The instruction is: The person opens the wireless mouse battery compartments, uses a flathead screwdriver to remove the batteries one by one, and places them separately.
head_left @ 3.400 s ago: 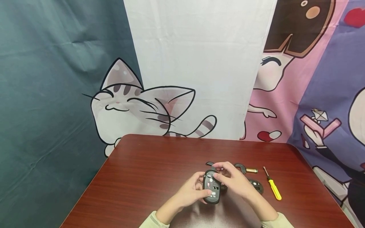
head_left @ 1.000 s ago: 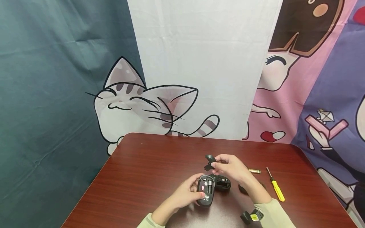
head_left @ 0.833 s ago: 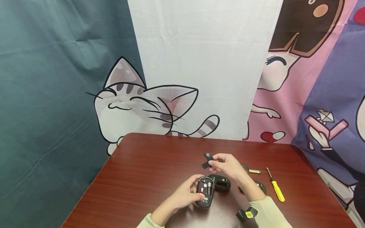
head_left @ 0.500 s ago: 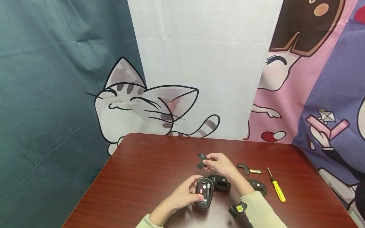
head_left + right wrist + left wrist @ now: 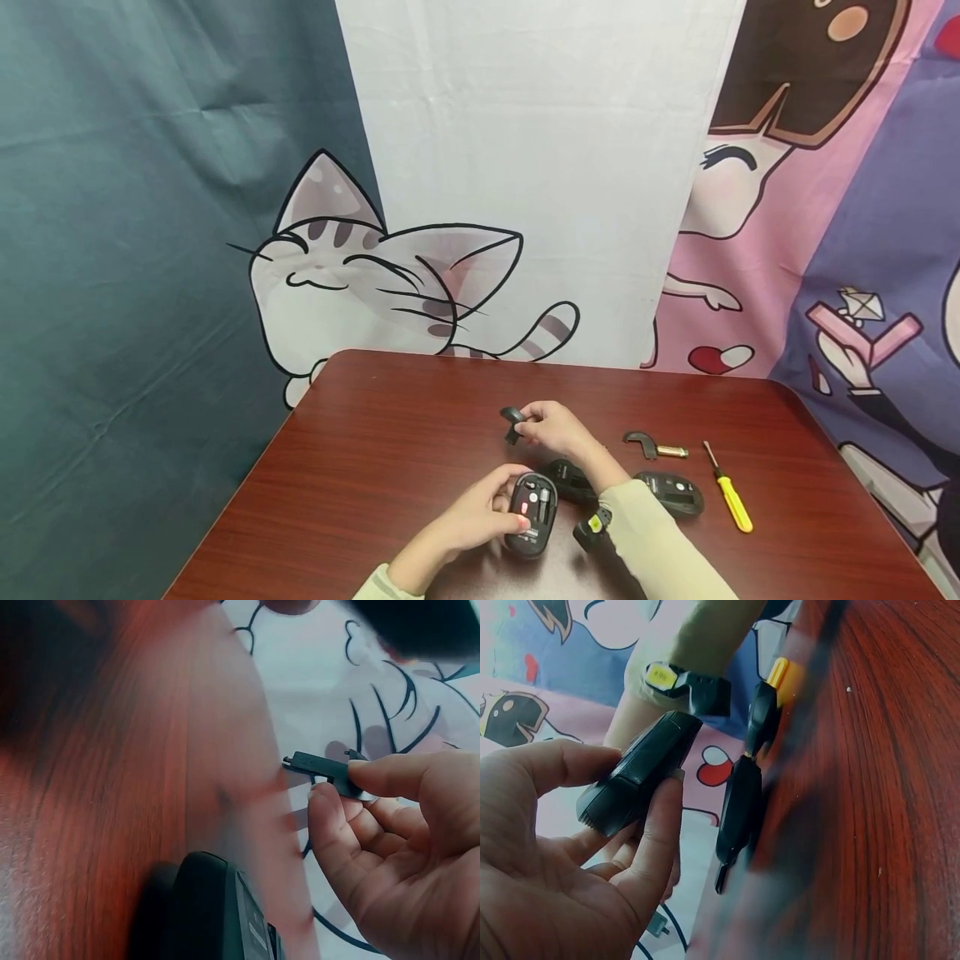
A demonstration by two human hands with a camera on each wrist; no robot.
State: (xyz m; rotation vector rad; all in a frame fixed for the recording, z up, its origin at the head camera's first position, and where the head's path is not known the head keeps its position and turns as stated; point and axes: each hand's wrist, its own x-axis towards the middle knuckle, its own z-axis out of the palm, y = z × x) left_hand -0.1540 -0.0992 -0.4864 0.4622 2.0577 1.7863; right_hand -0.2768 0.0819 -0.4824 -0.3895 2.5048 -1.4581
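Observation:
In the head view my left hand (image 5: pixel 480 510) grips a black computer mouse (image 5: pixel 531 521) by its sides, underside facing up. Its battery slot is uncovered, with a pale shape in it, and a red light glows beside the thumb. Beyond it, my right hand (image 5: pixel 557 428) pinches a black curved battery cover (image 5: pixel 512 415) above the table. The right wrist view shows that cover (image 5: pixel 322 766) between thumb and fingertips, a narrow tab pointing left. From the left wrist, the mouse (image 5: pixel 639 774) is seen edge-on between thumb and fingers.
A second mouse (image 5: pixel 572 482) lies partly behind my right forearm, a third mouse (image 5: pixel 673 495) right of it. Farther back are another curved cover (image 5: pixel 642 443), a battery (image 5: pixel 672 452) and a yellow-handled screwdriver (image 5: pixel 729 493) on the brown table (image 5: pixel 390 433).
My right hand, at the mouse in the oldest frame, has moved away and then left with the cover pinched in it. The left hand and mouse have shifted slightly left and nearer.

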